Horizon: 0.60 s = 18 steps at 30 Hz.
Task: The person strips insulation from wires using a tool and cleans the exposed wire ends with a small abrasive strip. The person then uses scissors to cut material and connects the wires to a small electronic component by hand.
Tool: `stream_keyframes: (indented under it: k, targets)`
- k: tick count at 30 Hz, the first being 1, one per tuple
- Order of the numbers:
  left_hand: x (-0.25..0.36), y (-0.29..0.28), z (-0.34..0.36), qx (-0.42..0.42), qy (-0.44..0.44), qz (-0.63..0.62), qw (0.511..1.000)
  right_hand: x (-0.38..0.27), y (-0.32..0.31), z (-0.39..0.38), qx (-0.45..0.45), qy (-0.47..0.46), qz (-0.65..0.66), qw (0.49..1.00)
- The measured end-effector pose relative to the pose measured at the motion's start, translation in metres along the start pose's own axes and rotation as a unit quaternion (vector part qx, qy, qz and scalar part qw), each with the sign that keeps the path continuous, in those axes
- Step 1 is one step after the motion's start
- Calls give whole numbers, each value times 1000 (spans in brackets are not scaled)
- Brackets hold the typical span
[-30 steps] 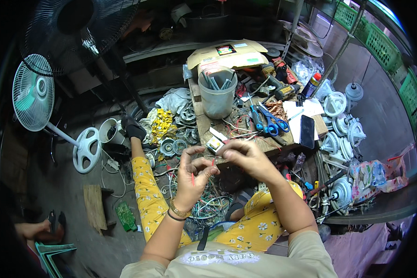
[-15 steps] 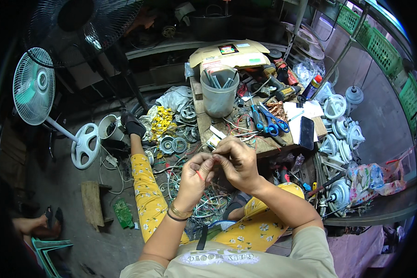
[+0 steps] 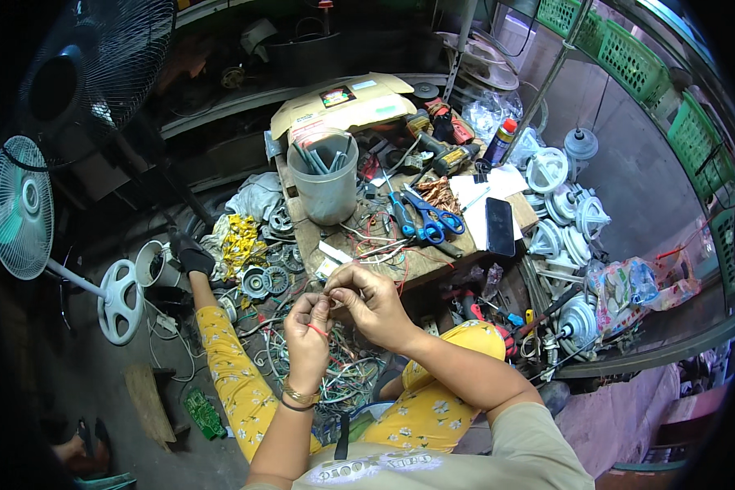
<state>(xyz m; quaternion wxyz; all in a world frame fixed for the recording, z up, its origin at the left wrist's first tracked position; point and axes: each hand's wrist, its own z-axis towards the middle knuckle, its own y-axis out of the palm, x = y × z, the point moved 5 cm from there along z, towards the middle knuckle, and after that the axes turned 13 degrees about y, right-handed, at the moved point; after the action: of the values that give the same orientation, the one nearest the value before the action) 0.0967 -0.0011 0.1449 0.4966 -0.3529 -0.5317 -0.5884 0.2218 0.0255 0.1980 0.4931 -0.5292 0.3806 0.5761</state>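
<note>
Red wire (image 3: 318,331) held in left grip (image 3: 305,349), near desk (image 3: 423,266) edge; visible length slants across hand, right end lower. Right grip (image 3: 373,309) narrow, fingertips meeting left's; contents: cannot tell.

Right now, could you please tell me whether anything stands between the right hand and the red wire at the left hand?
No loose object visibly stands between the right hand and the red wire; only part of the left hand does, and what lies where the hands meet is hidden.
</note>
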Motion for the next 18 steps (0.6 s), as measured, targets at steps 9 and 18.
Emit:
stream_keyframes:
  k: [9, 18]
  targets:
    - [-13, 6, -7, -79, -163, -122, 976, 44, -37, 15, -131, 102, 27, 986]
    - [-29, -19, -16, -2, -164, -111, 980, 105, -333, 16, 462, 327, -523, 637]
